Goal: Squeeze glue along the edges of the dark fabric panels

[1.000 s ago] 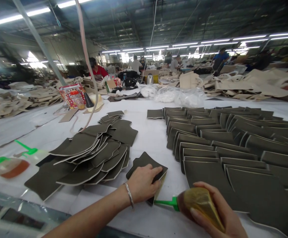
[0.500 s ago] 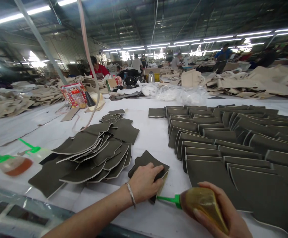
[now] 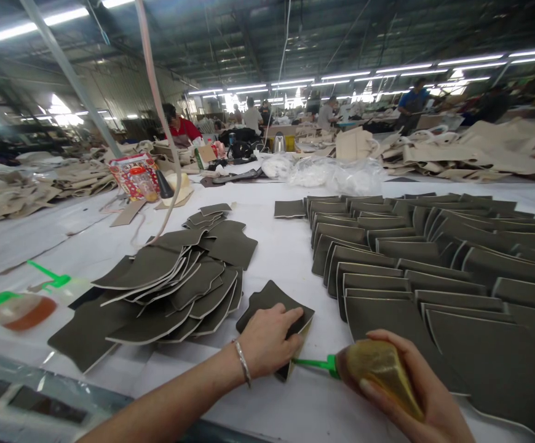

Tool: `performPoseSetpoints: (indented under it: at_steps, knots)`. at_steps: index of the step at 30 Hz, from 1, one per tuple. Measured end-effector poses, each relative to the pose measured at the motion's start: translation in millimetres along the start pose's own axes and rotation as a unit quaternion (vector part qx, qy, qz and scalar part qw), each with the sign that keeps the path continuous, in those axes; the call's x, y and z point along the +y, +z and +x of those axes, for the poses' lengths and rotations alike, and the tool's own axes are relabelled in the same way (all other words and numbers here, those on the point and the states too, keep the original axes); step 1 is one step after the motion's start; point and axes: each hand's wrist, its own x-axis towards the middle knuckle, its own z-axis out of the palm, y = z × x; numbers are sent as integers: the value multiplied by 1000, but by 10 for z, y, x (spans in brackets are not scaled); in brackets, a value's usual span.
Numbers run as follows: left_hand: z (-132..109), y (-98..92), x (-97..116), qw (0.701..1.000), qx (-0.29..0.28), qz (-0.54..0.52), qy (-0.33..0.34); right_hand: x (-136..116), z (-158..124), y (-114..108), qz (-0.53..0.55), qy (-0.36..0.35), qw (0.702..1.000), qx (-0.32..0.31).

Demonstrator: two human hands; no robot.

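My left hand (image 3: 267, 340) lies with curled fingers on a dark olive cut piece (image 3: 267, 299) on the white table (image 3: 286, 252), holding its near edge up. My right hand (image 3: 406, 387) is wrapped round a squeeze bottle of amber glue (image 3: 378, 375). The bottle's green nozzle (image 3: 313, 364) points left and touches the lifted edge of that piece, just below my left fingers.
A loose heap of the same dark pieces (image 3: 166, 286) lies to the left. Rows of overlapped pieces (image 3: 424, 271) cover the right. Two more glue bottles (image 3: 18, 307) lie at the far left. A hose (image 3: 157, 111) hangs down. Other people work at far tables (image 3: 179, 129).
The bottle in my right hand has moved slightly left and up, bringing the green nozzle against the piece's edge. My left hand has stayed on the piece.
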Motion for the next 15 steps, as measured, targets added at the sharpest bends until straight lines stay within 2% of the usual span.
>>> performPoseSetpoints:
  at_steps: [5,8,12,15]
  knots:
    - [36,1,-19,1000,-4,4,12,64,249,-148,-53,-55,996,50]
    - [59,13,-35,1000,-4,0,20,71,279,-166,-81,-96,991,47]
    - [75,11,-34,1000,-8,-2,19,8,244,-125,-60,-65,996,21]
    - [81,3,-28,1000,-13,-4,22,-33,277,-130,-68,-73,994,40]
